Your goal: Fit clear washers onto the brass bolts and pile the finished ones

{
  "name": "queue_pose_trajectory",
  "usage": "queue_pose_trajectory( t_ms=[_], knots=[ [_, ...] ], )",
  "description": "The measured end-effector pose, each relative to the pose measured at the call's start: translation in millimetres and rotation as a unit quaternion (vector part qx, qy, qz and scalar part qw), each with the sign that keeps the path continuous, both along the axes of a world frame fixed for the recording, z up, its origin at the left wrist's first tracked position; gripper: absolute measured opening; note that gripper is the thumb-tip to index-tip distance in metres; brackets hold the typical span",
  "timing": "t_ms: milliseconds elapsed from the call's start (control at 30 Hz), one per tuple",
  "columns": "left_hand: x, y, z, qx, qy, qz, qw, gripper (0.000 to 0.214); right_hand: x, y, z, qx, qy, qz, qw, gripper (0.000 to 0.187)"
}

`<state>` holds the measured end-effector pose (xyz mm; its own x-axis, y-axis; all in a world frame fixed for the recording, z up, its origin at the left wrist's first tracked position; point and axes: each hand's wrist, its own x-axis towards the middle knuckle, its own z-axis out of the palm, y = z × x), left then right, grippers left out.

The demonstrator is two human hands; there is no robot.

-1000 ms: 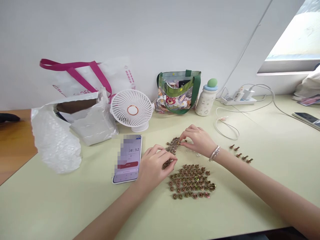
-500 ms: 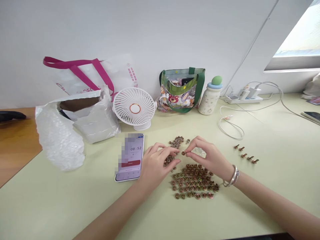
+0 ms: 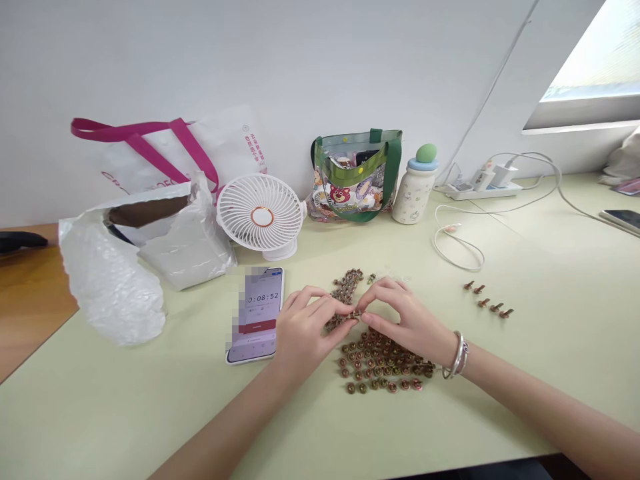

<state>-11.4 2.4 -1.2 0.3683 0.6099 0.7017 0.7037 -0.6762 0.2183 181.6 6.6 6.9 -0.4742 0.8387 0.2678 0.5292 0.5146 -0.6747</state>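
My left hand (image 3: 310,327) and my right hand (image 3: 407,323) meet over the table, thumb and forefinger of each pinched on one small brass-coloured screw (image 3: 356,315). Its details are partly covered by the fingertips. Behind and under my left fingers lies a loose heap of screws (image 3: 346,287). Below my right hand, many bronze screws with washers (image 3: 380,367) are set out in close rows, heads up; the hand hides some of them. A single screw (image 3: 371,278) lies just beyond my right fingertips, near small clear pieces (image 3: 397,272).
A phone (image 3: 255,320) showing a timer lies left of my left hand. Several screws (image 3: 484,303) lie apart on the right. Along the wall stand a torn white package (image 3: 185,247), a fan (image 3: 261,217), a patterned bag (image 3: 355,193), a bottle (image 3: 415,193) and a power strip (image 3: 483,192).
My right hand has moved left with the screw, and my left fingertips have closed on it as well. The whole view has shifted slightly.
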Motion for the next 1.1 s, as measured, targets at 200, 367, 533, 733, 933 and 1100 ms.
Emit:
queue_pose_trajectory(
  t_ms=[200, 367, 533, 733, 933, 1100],
  knots=[
    [-1.1, -1.2, -0.8, -0.010, 0.012, -0.004, 1.000, 0.011, -0.9, -1.2, -1.5, 0.051, -0.015, -0.015, 0.998, 0.006],
    [0.3, -1.2, 0.6, -0.029, 0.021, 0.007, 0.999, 0.009, 1.1, -2.1, 0.4, 0.208, -0.066, -0.026, 0.976, 0.008],
    [0.5, -0.7, 1.1, -0.055, 0.018, 0.014, 0.998, 0.005, 18.6, 11.5, 7.1, 0.254, -0.147, -0.049, 0.955, 0.011],
    [-0.6, 1.1, -0.9, -0.071, 0.022, 0.009, 0.997, 0.005, 47.0, 36.7, -1.4, 0.204, -0.252, -0.097, 0.941, 0.010],
    [-0.3, 1.3, -1.8, -0.069, 0.020, 0.007, 0.997, 0.006, 28.9, 25.1, -2.0, 0.144, -0.156, -0.027, 0.977, 0.012],
    [0.4, 0.4, -1.6, -0.070, 0.017, -0.001, 0.997, 0.010, 10.2, 8.1, 2.4, 0.125, -0.073, 0.027, 0.989, 0.007]
  ],
)
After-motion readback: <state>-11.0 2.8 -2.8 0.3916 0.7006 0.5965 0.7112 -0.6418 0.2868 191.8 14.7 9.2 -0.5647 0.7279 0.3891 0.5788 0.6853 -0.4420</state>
